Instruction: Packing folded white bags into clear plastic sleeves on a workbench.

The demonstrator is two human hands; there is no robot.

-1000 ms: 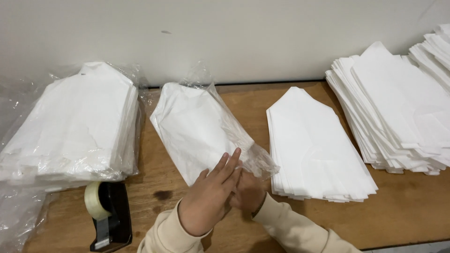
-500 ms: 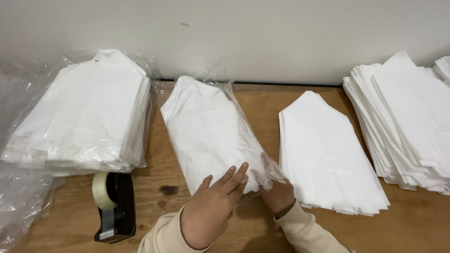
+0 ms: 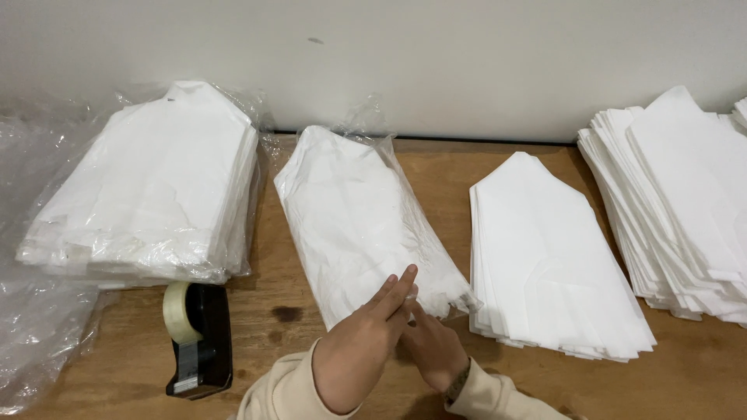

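Wooden table point(image 3: 436, 167) against a pale wall, laid out with stacks of white folded sheets.
Bagged stack point(image 3: 152, 187) sits far left, a black tape dispenser point(image 3: 198, 338) before it; bare stacks point(image 3: 548, 257) lie right. Between them lies the plastic-wrapped bundle point(image 3: 354, 222). Left hand point(image 3: 362, 350), fingers nearly straight, presses its near end; right hand point(image 3: 432, 350) pinches the wrap's edge there.
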